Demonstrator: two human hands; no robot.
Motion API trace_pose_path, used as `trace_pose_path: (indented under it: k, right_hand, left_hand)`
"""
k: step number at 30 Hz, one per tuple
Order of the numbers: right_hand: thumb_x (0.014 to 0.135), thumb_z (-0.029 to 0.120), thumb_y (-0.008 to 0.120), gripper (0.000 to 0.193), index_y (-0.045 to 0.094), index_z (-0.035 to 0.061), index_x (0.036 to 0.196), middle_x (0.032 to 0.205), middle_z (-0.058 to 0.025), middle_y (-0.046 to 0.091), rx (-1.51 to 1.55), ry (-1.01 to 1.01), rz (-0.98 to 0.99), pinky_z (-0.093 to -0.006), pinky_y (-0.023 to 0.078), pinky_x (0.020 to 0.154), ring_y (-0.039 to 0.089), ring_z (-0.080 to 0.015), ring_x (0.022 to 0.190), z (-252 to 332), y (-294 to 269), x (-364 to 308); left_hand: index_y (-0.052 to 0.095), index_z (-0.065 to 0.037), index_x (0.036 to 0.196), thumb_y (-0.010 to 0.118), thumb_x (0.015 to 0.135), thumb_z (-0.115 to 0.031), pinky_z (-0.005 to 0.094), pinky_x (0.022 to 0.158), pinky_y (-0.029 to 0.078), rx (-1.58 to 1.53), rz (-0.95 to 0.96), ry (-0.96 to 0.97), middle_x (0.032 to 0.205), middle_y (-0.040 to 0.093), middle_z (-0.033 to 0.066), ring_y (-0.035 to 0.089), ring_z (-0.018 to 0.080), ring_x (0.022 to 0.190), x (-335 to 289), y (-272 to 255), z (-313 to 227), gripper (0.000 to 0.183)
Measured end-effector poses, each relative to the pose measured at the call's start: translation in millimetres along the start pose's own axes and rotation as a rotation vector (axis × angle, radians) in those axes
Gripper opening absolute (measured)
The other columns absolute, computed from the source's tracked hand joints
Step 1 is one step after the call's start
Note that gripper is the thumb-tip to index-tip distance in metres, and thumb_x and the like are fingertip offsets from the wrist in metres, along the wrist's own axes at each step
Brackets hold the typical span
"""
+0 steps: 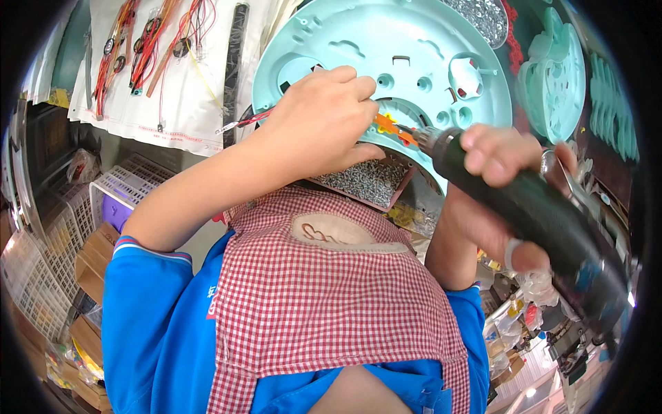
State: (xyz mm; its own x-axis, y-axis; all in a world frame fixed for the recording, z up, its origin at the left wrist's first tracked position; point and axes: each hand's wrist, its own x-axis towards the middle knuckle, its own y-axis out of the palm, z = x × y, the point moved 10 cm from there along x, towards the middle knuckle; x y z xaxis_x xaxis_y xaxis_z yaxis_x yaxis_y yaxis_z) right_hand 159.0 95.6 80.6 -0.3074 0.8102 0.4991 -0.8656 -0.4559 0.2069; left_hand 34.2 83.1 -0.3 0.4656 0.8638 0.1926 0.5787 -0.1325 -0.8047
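Note:
My right hand (507, 162) is wrapped round a thick black electric screwdriver (524, 200), slightly blurred. Its tip points left, at a small orange and yellow part (394, 128) by the inner curve of a large rounded teal plastic shell (358, 45). My left hand (327, 117) lies over the shell's near left side, fingers curled in beside the orange part. What those fingers pinch, if anything, is hidden. Red wires (255, 119) with a bare connector end come out to the left from beneath my left hand.
Below the shell stands a tray (365, 181) of small screws; a round bowl (479, 21) of metal pieces is at the far right. Speaker wires (141, 52) lie on white sheeting at the left. More teal shells (552, 79) sit at the right, and a white basket (131, 183) at the left.

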Motion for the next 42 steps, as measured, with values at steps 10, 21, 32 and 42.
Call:
trace_pose_path:
  k: [10,21,32,42]
  right_hand:
    - [0.069,0.056,0.081,0.097,0.038,-0.0024,0.134,0.087,-0.0157,0.062,0.164,0.073,0.032,-0.0402,0.05,0.077,0.061,-0.0267,0.081,-36.8,8.9,2.6]
    - [0.075,0.075,0.061,0.104,0.033,0.0012,0.143,0.088,-0.0105,0.06,0.121,-0.031,-0.094,-0.0398,0.048,0.076,0.06,-0.0227,0.08,-2.0,-37.8,7.0]
    - [0.078,0.081,0.05,0.096,0.044,0.0048,0.136,0.086,-0.01,0.061,-0.058,-0.244,-0.248,-0.0414,0.046,0.077,0.059,-0.0236,0.078,59.6,-129.5,-10.4]
    - [0.079,0.073,0.051,0.086,0.052,0.0017,0.126,0.075,-0.0141,0.061,-0.291,-0.355,-0.642,-0.0461,0.048,0.07,0.057,-0.0286,0.066,63.4,-199.2,-21.4]
  left_hand:
    - [0.068,-0.005,0.09,0.081,0.061,-0.025,0.0356,0.074,0.049,-0.016,0.022,-0.016,0.083,0.054,0.005,0.056,0.0233,0.083,0.5,12.4,7.0,0.037]
    - [0.07,-0.006,0.089,0.075,0.068,-0.014,0.0342,0.07,0.045,0.022,-0.336,-0.192,0.08,0.055,0.0068,0.055,0.0221,0.08,-60.9,-95.3,48.2,0.023]
    - [0.077,-0.005,0.093,0.08,0.063,-0.001,0.0282,0.058,0.035,0.214,-0.449,-0.174,0.069,0.047,0.0031,0.046,0.0183,0.065,-84.9,-113.1,48.8,0.031]
    - [0.067,-0.004,0.084,0.069,0.081,-0.024,0.0417,0.072,0.048,-0.305,0.269,-0.01,0.083,0.061,0.0115,0.06,0.031,0.083,117.4,58.2,-26.4,0.02]
